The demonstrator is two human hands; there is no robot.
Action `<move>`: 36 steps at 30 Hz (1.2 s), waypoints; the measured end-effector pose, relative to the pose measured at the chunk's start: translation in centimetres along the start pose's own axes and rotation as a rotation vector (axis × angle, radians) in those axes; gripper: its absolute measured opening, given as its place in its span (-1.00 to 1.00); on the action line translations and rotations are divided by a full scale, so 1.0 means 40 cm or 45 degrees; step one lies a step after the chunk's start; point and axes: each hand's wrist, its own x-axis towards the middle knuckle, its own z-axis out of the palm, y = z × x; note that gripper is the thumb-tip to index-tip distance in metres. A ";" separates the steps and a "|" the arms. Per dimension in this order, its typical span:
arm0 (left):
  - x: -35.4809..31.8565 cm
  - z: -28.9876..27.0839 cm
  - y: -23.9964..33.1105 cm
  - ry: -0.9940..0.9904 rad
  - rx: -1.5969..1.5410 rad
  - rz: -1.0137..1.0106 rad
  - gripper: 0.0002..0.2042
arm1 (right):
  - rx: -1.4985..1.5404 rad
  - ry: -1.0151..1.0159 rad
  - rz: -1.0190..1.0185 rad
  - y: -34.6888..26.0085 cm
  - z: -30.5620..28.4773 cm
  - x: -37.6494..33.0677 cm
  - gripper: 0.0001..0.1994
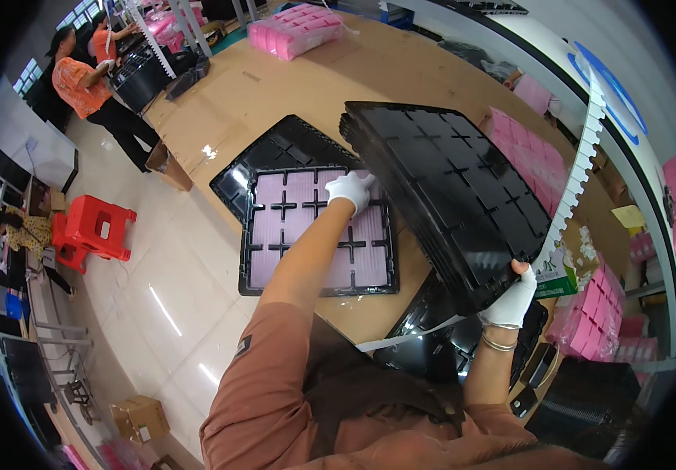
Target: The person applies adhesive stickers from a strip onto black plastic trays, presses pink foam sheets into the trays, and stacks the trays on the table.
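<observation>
My left hand (349, 190), in a white glove, rests on the upper right part of a black compartment tray (245, 270). Its fingers are stretched out over the flat pink pieces (299, 227) that fill the compartments. In my gloved right hand (512, 301) is the near right corner of a stack of black plastic trays (463, 180), thumb on top and the other fingers hidden underneath. That stack tilts above the table, right of the pink-filled tray. Another black tray (232, 182) lies partly under the filled one, turned at an angle.
Brown cardboard covers the table (220, 94). Pink wrapped packs (295, 31) lie at its far end and more (589, 313) at the right. A white toothed upright (585, 157) rises beside the stack. Red stools (99, 227) stand on the floor at left; other people work beyond.
</observation>
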 end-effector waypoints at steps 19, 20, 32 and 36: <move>-0.590 0.252 -0.557 0.381 -1.858 -0.539 -0.59 | 0.024 -0.076 -0.072 0.049 0.070 -0.008 -0.66; -0.590 0.247 -0.549 0.392 -1.855 -0.534 -0.59 | 0.038 -0.090 -0.084 0.055 0.072 -0.013 -0.66; -0.713 -0.195 -0.453 1.549 -0.792 -0.080 -0.76 | 0.269 -0.219 0.144 0.010 0.022 -0.070 -0.72; -0.675 -0.164 -0.424 1.641 -0.829 0.052 -0.82 | 0.338 -0.148 0.069 0.021 0.071 -0.094 -0.72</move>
